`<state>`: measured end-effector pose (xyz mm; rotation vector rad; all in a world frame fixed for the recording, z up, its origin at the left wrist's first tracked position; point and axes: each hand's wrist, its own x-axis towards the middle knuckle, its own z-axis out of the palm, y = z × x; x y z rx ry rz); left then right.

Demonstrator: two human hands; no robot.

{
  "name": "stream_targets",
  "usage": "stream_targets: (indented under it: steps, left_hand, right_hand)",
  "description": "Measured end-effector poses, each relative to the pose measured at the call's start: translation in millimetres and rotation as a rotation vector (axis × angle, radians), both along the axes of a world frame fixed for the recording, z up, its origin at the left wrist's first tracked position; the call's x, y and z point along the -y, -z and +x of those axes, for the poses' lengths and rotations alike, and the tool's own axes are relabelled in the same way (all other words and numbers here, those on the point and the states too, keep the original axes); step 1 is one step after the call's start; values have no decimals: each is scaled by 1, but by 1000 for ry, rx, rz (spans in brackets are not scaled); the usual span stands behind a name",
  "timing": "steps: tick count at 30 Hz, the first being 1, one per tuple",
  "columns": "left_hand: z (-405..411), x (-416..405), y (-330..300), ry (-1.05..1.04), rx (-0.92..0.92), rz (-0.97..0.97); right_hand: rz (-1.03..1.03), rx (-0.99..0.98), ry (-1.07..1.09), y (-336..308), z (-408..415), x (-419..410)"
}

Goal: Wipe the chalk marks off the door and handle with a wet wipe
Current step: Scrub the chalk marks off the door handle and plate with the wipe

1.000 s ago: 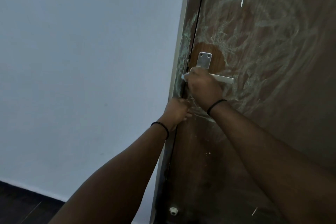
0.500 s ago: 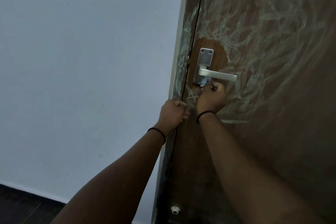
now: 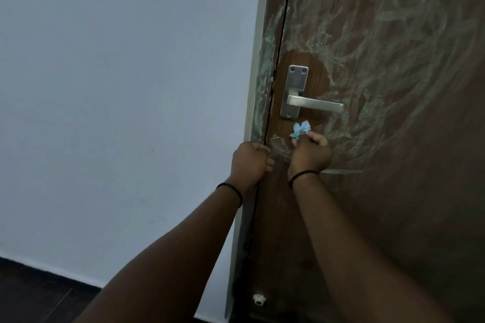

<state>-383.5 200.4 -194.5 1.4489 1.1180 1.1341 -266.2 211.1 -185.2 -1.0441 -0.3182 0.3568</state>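
Room: dim; your pale wall (image 3: pixel 118 86) fills the left, a dark floor (image 3: pixel 31 294) strip sits below it, and the brown door (image 3: pixel 406 191) fills the right.
Arms: both of your forearms reach up from the bottom edge, each with a thin black band at the wrist.
Left hand (image 3: pixel 250 161): your fingers are curled shut around the door's edge, just beside the frame (image 3: pixel 258 60).
Right hand (image 3: pixel 311 153): your fingers are closed, pinching a crumpled blue wipe (image 3: pixel 300 130) that sticks up out of the fist, against the door just below the handle (image 3: pixel 315 105).
Handle: metal lever on an upright plate, level, apart from the wipe.
Clean patch: bare wood shows around the plate.
Chalk (image 3: pixel 380 42): pale swirls cover the door above and right of the handle; more smears run down the frame, and a few strokes lie between your hands.
Stopper (image 3: pixel 259 299): small white knob low on the door.
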Motion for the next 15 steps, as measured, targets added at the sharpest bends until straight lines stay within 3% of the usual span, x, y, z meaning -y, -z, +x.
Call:
stream_targets:
  steps: [4,7,12,15]
  left_hand:
    - [10,5,-1,-86,-119,150]
    - [12,7,-2,-174,-196,255]
    - [4,6,-12,-263,-270,426]
    - [2,2,-19,-305,-301,557]
  right_hand:
    - [-144,721,83,7,7,11]
    - [-177,1057,24,1,7,6]
    - [-185,1209,28,-2,21,5]
    - [-133,1065,147,0,47,20]
